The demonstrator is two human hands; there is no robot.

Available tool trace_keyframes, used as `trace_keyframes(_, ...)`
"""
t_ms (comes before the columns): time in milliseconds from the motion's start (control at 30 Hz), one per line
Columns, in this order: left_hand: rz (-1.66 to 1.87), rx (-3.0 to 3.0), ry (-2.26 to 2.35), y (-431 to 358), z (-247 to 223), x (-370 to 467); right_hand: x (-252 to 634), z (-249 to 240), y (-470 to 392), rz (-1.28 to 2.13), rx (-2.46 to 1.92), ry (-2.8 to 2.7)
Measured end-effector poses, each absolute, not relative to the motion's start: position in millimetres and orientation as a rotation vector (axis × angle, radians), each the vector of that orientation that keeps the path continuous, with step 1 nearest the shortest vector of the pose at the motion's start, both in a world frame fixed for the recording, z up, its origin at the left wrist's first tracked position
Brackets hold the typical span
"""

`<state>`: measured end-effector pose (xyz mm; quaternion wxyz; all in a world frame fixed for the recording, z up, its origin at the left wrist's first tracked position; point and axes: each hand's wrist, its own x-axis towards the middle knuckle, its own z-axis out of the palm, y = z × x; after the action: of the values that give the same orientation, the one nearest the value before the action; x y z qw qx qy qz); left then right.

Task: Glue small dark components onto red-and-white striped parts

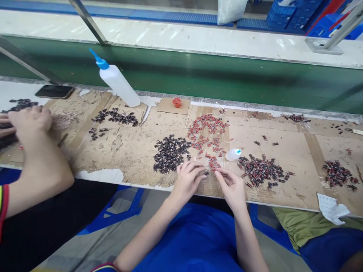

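Observation:
My left hand [188,177] pinches a small black part [206,173] between thumb and fingers, at the right edge of a pile of black parts [170,153]. Close by on the right, my right hand [231,186] has thumb and forefinger together on a small red part [214,168], just below the scattered red parts [208,124]. The two hands are a little apart. A small white bottle with a blue tip [233,154] lies above my right hand. Further right is a heap of red and black parts [262,170].
At the left, a co-worker's arm [42,162] reaches over the cardboard-covered table [136,151]. A tall white bottle [120,85], a phone [55,91] and a small red cup [177,102] stand or lie toward the back. A crumpled paper [332,209] hangs at the right front edge.

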<state>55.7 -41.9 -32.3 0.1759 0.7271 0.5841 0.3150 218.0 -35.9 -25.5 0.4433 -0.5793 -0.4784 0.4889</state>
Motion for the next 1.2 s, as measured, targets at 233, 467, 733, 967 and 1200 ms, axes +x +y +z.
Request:
trace_keyframes(233, 0.985, 2.079, 1.586, -42.3, -40.2, 64.6, 211.0, -20.1, -44.9, 1.214, -1.427, -1.201)
trace_keyframes(467, 1.020, 2.028, 1.515, -47.3, -27.7, 62.9, 203.9, -16.3, -49.0, 1.328, -1.406, -1.065)
trace_keyframes(733, 1.118, 2.087, 1.511, -51.4, -20.7, 67.5, 204.8, -11.0, -50.0, 1.347, -1.397, -0.953)
trace_keyframes(967, 1.185, 2.073, 1.465, -52.8, -14.4, 64.4, 204.0, -4.1, -53.1, 1.258, -1.317, -1.098)
trace_keyframes(1200, 1.200, 1.883, 1.317, -50.6, -3.2, 60.9, 207.3, -5.3, -49.7, 1.291, -1.205, -1.079)
